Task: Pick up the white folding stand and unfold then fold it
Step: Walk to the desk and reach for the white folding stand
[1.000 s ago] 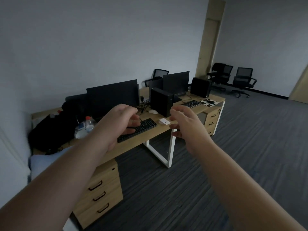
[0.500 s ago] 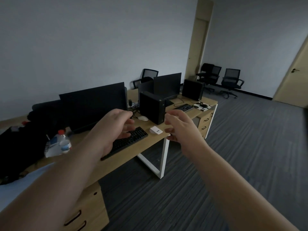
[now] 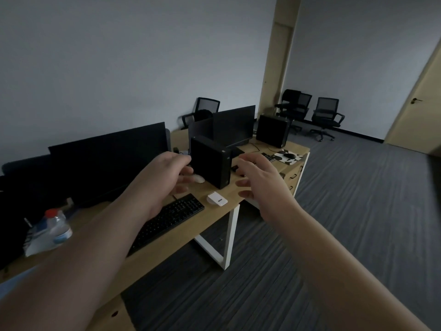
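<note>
Both hands, the left hand (image 3: 170, 177) and the right hand (image 3: 261, 185), are closing in empty and spread wide, nearer than a second ago to the white folding stand (image 3: 217, 199), lying folded on the desk (image 3: 181, 231) beside the keyboard (image 3: 170, 217), not yet grasped.

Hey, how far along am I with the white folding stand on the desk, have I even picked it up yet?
Done: nothing yet. The white folding stand lies folded flat on the desk, between the keyboard and the desk's corner. In hand: nothing; the left hand and right hand are both open and empty, reaching toward it. Left: pick it up, unfold it, fold it.
</note>
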Available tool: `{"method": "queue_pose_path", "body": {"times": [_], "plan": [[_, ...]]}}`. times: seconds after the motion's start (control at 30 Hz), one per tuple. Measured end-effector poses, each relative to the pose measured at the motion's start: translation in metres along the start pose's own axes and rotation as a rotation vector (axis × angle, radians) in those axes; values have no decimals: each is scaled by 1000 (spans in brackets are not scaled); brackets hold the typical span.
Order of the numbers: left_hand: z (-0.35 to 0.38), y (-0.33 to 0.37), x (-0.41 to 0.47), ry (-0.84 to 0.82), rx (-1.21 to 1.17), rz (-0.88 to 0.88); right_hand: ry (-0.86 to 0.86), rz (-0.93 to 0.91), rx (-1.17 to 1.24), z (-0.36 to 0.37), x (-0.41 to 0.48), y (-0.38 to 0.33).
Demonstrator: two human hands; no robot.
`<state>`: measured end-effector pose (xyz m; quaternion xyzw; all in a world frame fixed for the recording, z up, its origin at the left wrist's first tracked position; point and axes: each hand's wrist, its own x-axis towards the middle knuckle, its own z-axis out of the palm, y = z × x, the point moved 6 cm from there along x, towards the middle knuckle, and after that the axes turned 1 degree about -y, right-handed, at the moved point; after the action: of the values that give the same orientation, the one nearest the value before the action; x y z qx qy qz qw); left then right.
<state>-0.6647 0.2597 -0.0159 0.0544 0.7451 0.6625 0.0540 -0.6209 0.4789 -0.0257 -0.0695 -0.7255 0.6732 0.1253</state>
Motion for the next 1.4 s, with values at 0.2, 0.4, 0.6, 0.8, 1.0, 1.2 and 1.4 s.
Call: {"method": "queue_pose_path", "body": {"times": [0.2, 0.4, 0.6, 0.8, 1.0, 1.2, 1.4], "plan": [[50, -7, 44, 52, 13, -18, -69, 7, 7, -38, 60, 22], [110, -1, 78, 182, -33, -25, -198, -24, 13, -84, 131, 28], [153, 8, 103, 331, -29, -20, -340, -48, -12, -119, 188, 31], [168, 19, 134, 411, -12, -30, -406, -37, 4, -127, 237, 37], [160, 2, 181, 461, -19, -68, -454, -17, 17, -103, 293, 52], [131, -8, 254, 483, -80, -70, -479, -5, -15, -72, 356, 65], [114, -4, 333, 458, -122, -43, -462, -46, -53, -44, 424, 49]]}}
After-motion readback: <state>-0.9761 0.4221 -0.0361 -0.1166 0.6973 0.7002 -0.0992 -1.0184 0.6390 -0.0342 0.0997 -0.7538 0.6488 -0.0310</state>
